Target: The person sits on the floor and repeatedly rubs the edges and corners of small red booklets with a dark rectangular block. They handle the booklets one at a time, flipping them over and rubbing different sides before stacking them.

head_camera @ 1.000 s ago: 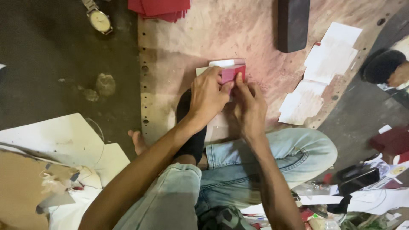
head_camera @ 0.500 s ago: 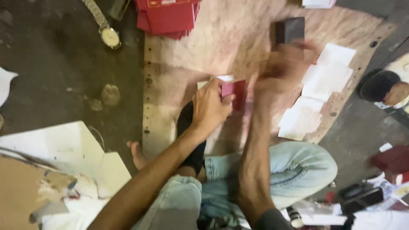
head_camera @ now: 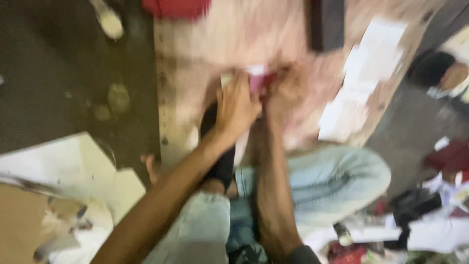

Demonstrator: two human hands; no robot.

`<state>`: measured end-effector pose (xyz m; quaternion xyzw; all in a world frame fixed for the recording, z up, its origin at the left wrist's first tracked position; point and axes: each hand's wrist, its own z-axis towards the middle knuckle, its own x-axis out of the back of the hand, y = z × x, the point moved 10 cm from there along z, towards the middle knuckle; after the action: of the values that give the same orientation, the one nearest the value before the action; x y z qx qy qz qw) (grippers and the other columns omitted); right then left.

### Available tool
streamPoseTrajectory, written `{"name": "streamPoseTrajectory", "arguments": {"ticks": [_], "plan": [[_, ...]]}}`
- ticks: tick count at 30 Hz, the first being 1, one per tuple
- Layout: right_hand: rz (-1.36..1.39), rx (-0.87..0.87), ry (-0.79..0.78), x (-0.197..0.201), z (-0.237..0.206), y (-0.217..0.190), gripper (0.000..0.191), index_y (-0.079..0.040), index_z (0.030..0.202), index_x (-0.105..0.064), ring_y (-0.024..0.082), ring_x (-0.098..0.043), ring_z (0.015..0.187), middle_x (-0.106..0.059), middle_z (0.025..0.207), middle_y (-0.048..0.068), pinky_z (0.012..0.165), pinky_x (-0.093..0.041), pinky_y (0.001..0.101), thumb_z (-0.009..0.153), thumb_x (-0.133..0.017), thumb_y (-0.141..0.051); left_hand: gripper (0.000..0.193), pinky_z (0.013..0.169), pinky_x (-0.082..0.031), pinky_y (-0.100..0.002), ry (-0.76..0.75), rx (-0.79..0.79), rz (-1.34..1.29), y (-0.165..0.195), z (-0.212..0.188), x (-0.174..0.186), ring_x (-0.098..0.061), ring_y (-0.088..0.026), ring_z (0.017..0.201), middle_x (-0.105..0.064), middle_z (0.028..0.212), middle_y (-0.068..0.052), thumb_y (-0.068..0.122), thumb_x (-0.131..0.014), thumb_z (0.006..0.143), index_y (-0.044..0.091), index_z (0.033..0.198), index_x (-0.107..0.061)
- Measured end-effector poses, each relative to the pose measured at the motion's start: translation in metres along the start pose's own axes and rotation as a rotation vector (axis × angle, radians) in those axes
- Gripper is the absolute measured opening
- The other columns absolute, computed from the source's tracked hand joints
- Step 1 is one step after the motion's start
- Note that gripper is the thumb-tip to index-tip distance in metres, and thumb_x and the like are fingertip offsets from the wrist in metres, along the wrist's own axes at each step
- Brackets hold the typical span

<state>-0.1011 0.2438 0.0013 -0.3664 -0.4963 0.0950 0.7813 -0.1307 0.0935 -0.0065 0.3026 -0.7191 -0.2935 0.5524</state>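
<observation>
Frame blurred. Left hand (head_camera: 238, 105) and right hand (head_camera: 286, 90) both pinch a small red-and-white card (head_camera: 257, 78) mid pink board (head_camera: 195, 44). White sheets (head_camera: 359, 83) lie near its right edge.

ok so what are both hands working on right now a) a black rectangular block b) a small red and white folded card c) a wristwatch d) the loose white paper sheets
b: the left hand and right hand meet on the small red and white folded card on the pink board, though the picture is blurred.
</observation>
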Motion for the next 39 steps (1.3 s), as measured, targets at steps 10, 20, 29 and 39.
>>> {"name": "streamPoseTrajectory", "arguments": {"ticks": [10, 20, 29, 39], "plan": [[0.613, -0.380, -0.224, -0.007, 0.007, 0.066, 0.024, -0.002, 0.100, -0.068, 0.009, -0.064, 0.064, -0.069, 0.078, -0.001, 0.056, -0.053, 0.0295, 0.104, -0.068, -0.026, 0.046, 0.080, -0.055, -0.048, -0.099, 0.098, -0.101, -0.013, 0.008, -0.001, -0.072, -0.037, 0.090, -0.073, 0.094, -0.017, 0.028, -0.083, 0.078, 0.004, 0.113, -0.065], [-0.038, -0.069, -0.460, -0.015, -0.067, 0.011, 0.023, -0.003, 0.103, -0.068, 0.033, -0.068, 0.066, -0.067, 0.075, 0.014, 0.062, -0.053, 0.0424, 0.089, -0.075, -0.020, 0.061, 0.118, -0.045, -0.045, -0.288, -0.288, 0.236, -0.024, -0.033, 0.004, -0.050, -0.036, 0.144, -0.040, 0.162, -0.015, 0.018, -0.073, 0.103, 0.008, 0.157, -0.046], [-0.309, -0.078, -0.612, 0.047, 0.028, 0.037, 0.029, -0.005, 0.120, -0.076, 0.020, -0.066, 0.066, -0.073, 0.086, 0.011, 0.063, -0.052, 0.0368, 0.094, -0.076, -0.019, 0.090, 0.129, -0.009, -0.046, -0.456, -0.997, 0.585, -0.004, -0.071, -0.024, -0.021, -0.025, 0.157, -0.028, 0.169, -0.013, 0.071, -0.038, 0.100, 0.003, 0.160, -0.033], [0.237, 0.032, 0.175, 0.048, 0.016, 0.022, 0.039, 0.000, 0.130, -0.064, 0.028, -0.061, 0.088, -0.066, 0.103, 0.015, 0.080, -0.051, 0.0411, 0.100, -0.078, -0.021, 0.092, 0.129, -0.011, -0.044, -0.495, -0.840, 0.461, -0.009, -0.062, -0.025, -0.025, -0.022, 0.156, -0.033, 0.167, -0.012, 0.070, -0.045, 0.096, 0.003, 0.159, -0.036]]}}
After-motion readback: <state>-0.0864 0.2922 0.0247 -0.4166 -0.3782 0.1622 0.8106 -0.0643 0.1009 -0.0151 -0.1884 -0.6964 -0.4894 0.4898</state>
